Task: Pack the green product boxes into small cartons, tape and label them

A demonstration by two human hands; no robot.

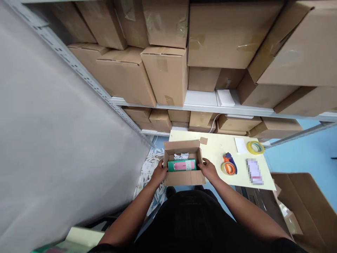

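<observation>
Between my two hands is a small cardboard box (184,178) with its top flaps folded outward. My left hand (159,173) grips its left side, and my right hand (209,169) grips the right side near the top edge. Inside the box lies a green carton (171,166) printed with a pink, bottle-like shape. Crumpled white paper (181,156) sits behind the carton, toward the far wall. The box is at the left end of a pale yellow table (214,147); whether it rests on the table or is held up, I cannot tell.
On the table are a tape dispenser (229,165), a yellow tape roll (255,147), white paper (240,145) and a blurred label stack (254,171). Shelves (200,100) of cardboard boxes stand behind. White scraps (147,172) litter the floor at left; a large open carton (308,200) stands right.
</observation>
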